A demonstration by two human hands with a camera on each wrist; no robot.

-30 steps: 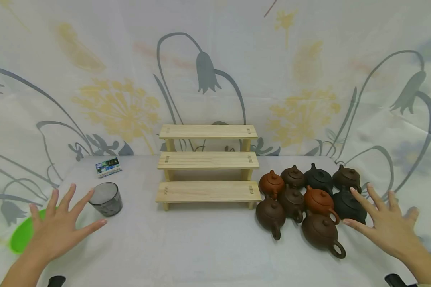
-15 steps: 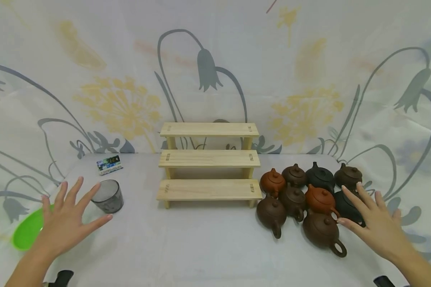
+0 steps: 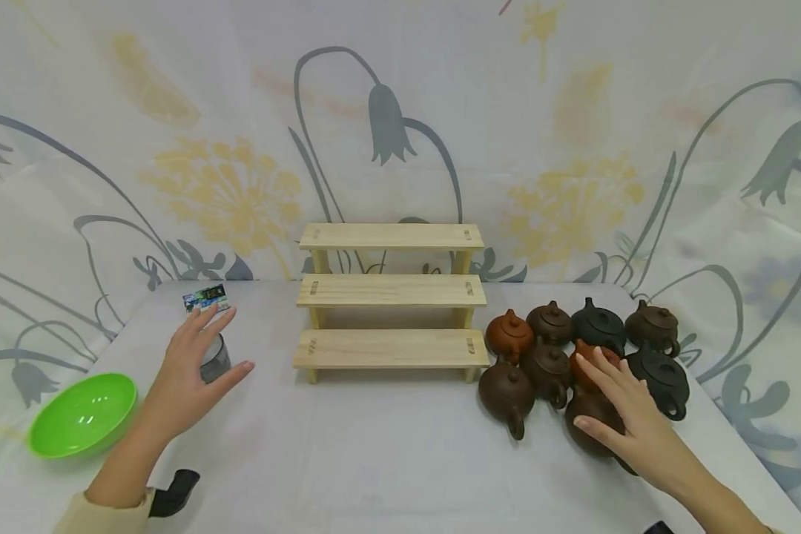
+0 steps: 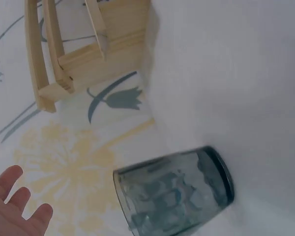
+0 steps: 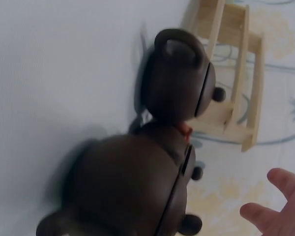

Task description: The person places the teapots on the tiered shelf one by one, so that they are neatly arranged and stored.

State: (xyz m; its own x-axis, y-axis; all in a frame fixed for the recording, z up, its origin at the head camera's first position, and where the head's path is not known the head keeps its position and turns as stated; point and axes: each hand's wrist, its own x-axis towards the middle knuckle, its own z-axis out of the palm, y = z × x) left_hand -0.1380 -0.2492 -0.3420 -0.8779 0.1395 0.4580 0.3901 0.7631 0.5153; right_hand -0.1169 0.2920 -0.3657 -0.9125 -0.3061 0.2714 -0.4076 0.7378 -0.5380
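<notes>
My left hand point(image 3: 187, 374), fingers spread, hovers in front of a smoky grey glass point(image 3: 215, 362), hiding most of it in the head view. The left wrist view shows that glass point(image 4: 177, 191) standing whole, apart from the fingertips. On the right, my right hand point(image 3: 630, 426) is held with spread fingers over the cluster of small clay teapots. It overlaps a dark brown teapot point(image 3: 586, 415) and an orange-red teapot point(image 3: 584, 362). In the right wrist view a brown teapot point(image 5: 128, 182) lies close to the camera, and the fingers point(image 5: 282, 182) hold nothing.
A three-step wooden stand point(image 3: 390, 348) is at the centre back. A bright green bowl point(image 3: 83, 415) sits at the left, and a small picture box point(image 3: 207, 297) lies behind the glass. More teapots include a brown one point(image 3: 506, 393) and a black one point(image 3: 661, 378).
My left hand has moved right and up, from beside the green bowl to in front of the glass. My right hand has moved left, over the teapots.
</notes>
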